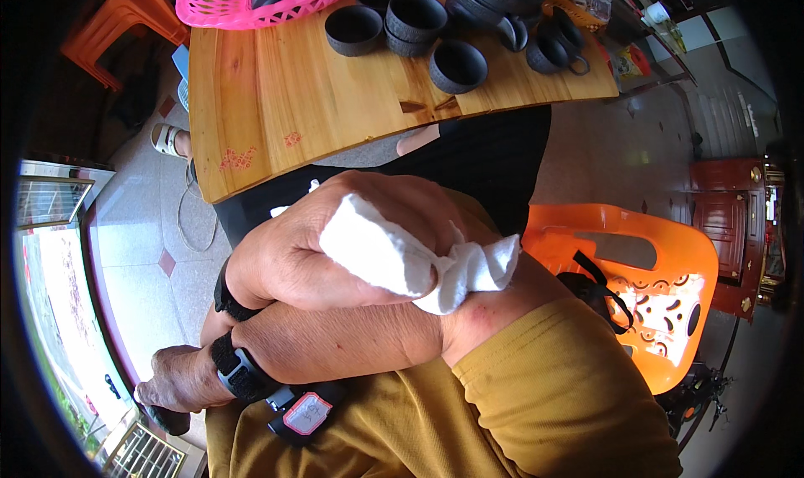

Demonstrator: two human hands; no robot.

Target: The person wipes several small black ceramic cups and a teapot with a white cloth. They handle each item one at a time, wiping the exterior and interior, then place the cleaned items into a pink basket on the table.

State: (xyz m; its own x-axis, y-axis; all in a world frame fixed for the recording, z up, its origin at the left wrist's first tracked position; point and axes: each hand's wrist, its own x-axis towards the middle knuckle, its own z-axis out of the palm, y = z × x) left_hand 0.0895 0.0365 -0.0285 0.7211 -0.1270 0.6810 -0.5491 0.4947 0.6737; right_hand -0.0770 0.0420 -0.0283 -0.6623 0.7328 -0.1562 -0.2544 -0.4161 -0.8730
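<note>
My left hand is closed around a crumpled white tissue. Part of the tissue spreads past the thumb and rests by the crook of my right arm, where a reddish patch shows on the skin. My right forearm crosses my body beneath the left hand. At the far left, my right hand curls over a dark rounded object, mostly hidden by the fingers. Both wrists wear black straps. Below the right wrist strap, a black device with a written sticker lies against my mustard clothing.
Several black cups and stacked dark bowls stand on the wooden table. A pink basket sits at its far left. An orange plastic stool holding a black strap is at right; another orange stool stands far left.
</note>
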